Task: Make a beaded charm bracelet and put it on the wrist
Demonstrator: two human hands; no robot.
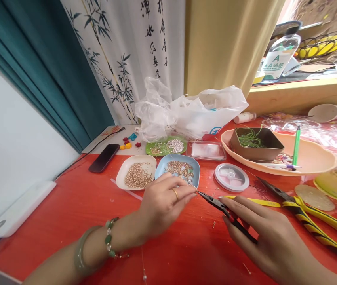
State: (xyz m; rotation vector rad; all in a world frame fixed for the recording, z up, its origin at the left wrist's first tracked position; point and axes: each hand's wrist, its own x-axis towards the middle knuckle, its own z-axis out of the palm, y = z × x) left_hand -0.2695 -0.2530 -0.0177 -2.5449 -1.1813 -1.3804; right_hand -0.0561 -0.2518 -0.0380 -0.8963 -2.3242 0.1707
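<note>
My left hand (164,204) pinches something tiny at its fingertips, just in front of the blue dish of mixed beads (178,169); a thin thread runs from it down toward the table's near edge. My right hand (263,233) is closed round black-handled pliers (226,213), whose tip meets the left fingertips. A white dish of gold beads (137,174) sits left of the blue one. A ring and beaded bracelets are on my left hand and wrist.
Yellow-handled pliers (311,221) lie right of my hand. A clear thread spool (231,177), green dish of pearls (166,145), plastic box (205,150), peach tray (313,158) with a brown box, white plastic bags (186,111), phone (104,157).
</note>
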